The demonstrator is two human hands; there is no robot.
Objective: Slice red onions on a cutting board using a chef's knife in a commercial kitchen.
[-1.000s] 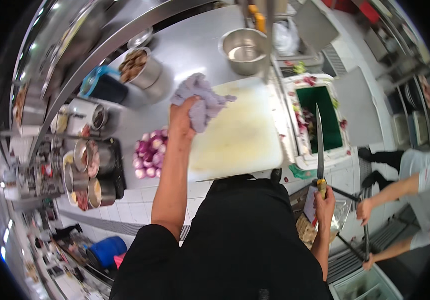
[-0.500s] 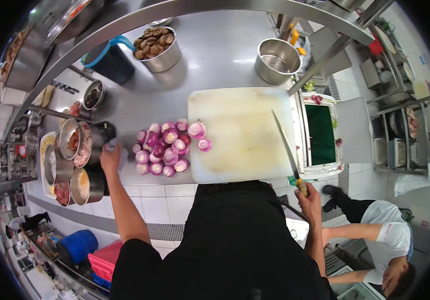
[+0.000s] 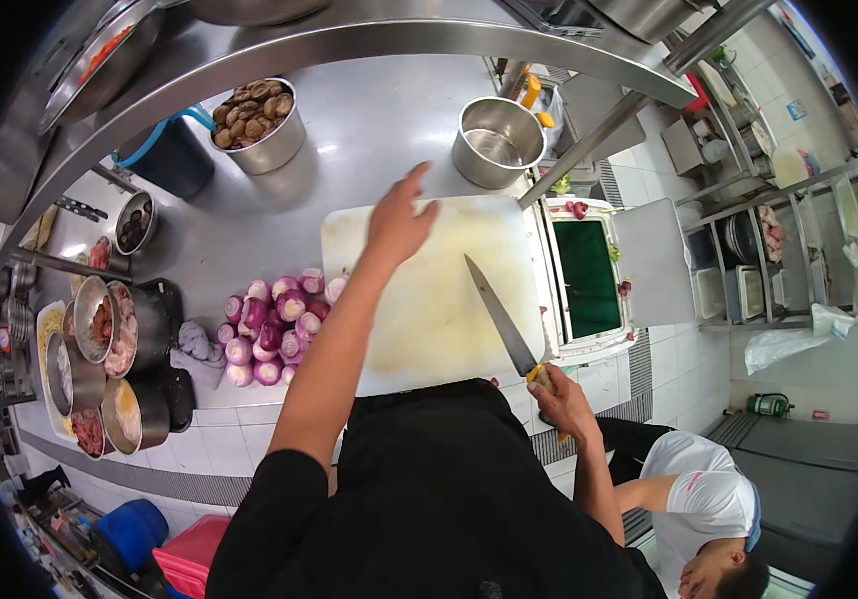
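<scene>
Over one white cutting board (image 3: pixel 429 319), your left hand (image 3: pixel 399 224) hangs open, well apart from your right hand (image 3: pixel 563 402), which grips one chef's knife (image 3: pixel 499 313), blade across board's right half. Left: a dozen-plus peeled red onions (image 3: pixel 271 335); beyond: one steel pot (image 3: pixel 481 167). Red print on co-worker's sleeve (image 3: pixel 686 465), unreadable.

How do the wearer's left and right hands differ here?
The left hand is open and empty; the right hand grips a knife by its handle. The left hand is over the cutting board; the right hand is off its near right corner. Both are bare.
</scene>
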